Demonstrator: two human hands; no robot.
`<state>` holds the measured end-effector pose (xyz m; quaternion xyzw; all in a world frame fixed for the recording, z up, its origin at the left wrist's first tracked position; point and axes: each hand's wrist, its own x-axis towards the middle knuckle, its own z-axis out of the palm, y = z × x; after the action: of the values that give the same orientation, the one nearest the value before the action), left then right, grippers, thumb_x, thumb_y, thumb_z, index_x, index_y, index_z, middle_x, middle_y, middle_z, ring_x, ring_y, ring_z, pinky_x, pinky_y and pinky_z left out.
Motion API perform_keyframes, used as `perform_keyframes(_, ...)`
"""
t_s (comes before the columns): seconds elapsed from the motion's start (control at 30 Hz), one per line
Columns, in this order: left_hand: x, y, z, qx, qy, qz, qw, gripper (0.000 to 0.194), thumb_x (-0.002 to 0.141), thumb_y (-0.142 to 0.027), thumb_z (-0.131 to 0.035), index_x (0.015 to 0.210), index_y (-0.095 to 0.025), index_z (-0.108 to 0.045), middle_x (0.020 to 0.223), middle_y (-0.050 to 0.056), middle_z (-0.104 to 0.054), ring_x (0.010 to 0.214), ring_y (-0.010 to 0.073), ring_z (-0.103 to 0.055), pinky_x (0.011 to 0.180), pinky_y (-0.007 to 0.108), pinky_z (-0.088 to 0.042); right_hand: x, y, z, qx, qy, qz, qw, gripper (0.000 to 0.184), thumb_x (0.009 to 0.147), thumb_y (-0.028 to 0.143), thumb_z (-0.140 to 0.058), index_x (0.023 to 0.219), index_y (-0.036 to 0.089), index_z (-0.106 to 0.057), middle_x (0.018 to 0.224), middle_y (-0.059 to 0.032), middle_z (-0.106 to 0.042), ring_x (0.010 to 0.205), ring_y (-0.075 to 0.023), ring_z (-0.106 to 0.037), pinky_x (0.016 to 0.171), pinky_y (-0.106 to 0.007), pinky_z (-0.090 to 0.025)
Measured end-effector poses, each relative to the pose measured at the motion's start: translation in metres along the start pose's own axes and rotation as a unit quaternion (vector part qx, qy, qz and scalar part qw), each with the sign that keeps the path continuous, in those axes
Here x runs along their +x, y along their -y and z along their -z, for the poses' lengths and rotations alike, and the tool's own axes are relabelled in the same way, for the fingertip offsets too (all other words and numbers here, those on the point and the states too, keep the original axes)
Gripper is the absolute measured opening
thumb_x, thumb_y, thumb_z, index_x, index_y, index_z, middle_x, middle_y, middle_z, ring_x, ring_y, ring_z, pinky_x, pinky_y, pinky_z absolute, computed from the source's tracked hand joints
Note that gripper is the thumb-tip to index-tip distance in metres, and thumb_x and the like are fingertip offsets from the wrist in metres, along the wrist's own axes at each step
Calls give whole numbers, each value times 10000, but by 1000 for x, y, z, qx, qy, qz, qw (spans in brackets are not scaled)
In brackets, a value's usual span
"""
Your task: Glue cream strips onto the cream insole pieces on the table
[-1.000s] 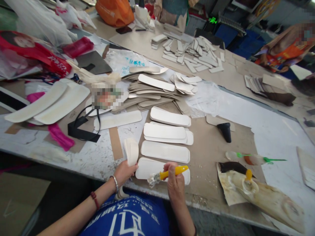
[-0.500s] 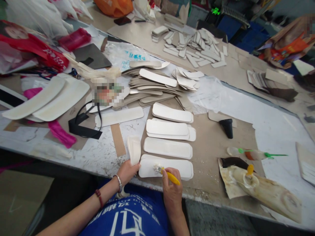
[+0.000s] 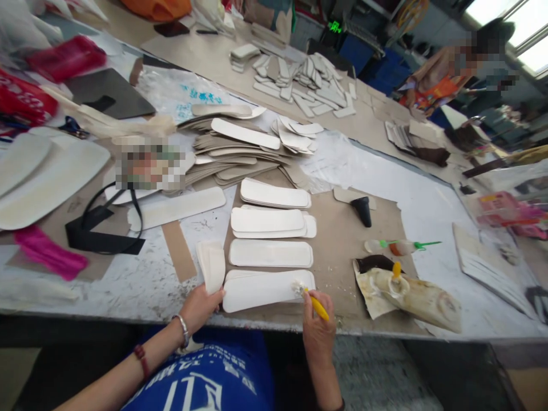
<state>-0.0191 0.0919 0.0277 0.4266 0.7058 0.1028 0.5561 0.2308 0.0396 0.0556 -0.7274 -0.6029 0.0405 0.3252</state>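
Note:
My right hand (image 3: 319, 328) grips a yellow-handled brush (image 3: 318, 307). Its whitish bristles touch the right part of the nearest white rounded strip (image 3: 261, 290), which lies slightly askew on others like it. Closed around a small bundle of cream fabric-like pieces (image 3: 211, 267), my left hand (image 3: 200, 309) has its thumb at the left end of that strip. Beyond it lie more white strips (image 3: 270, 253) in short stacks, one behind another.
On the right, a stained container (image 3: 423, 299) has a yellow piece upright in its opening. A small bottle with a green tip (image 3: 402, 247) and a black cone (image 3: 362, 211) lie behind. Strips are heaped farther back (image 3: 244, 154). A co-worker (image 3: 445, 74) is across the table.
The brush in my right hand has moved from the strip's middle toward its right end. The top strip now sits more tilted. My view has swung to the right.

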Motion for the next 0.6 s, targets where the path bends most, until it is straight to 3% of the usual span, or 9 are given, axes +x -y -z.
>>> perform_keyframes(0.17, 2, 5, 0, 14, 6, -3, 1000, 212, 689, -277, -471, 498, -199, -518, 412, -16, -508, 464, 165, -520, 491, 253, -366, -6, -3, 2, -59, -14, 39, 997, 164, 913, 255, -450, 913, 154, -579, 848, -92, -575, 858, -207, -548, 775, -375, -474)
perform_keyframes(0.4, 4, 12, -1, 23, 21, -15, 999, 201, 685, -303, -466, 522, -200, -525, 449, 5, -544, 484, 175, -536, 497, 256, -379, -31, 42, -28, 6, 68, 63, 996, 123, 911, 204, -450, 927, 180, -570, 824, -74, -577, 807, -194, -527, 719, -334, -493)
perform_keyframes(0.5, 5, 13, -1, 25, 22, -11, 999, 205, 680, -300, -469, 513, -198, -527, 449, 12, -546, 483, 177, -536, 500, 257, -381, -29, 47, -22, 55, 87, 55, 993, 123, 912, 201, -448, 951, 197, -565, 839, -63, -574, 819, -182, -537, 731, -315, -496)
perform_keyframes(0.6, 6, 13, -1, 21, 21, -5, 1000, 213, 681, -305, -472, 508, -194, -530, 450, 18, -548, 486, 179, -539, 496, 257, -381, -21, 33, -12, 29, 43, 52, 997, 127, 905, 214, -471, 988, 194, -565, 878, -75, -575, 860, -196, -535, 770, -344, -481)
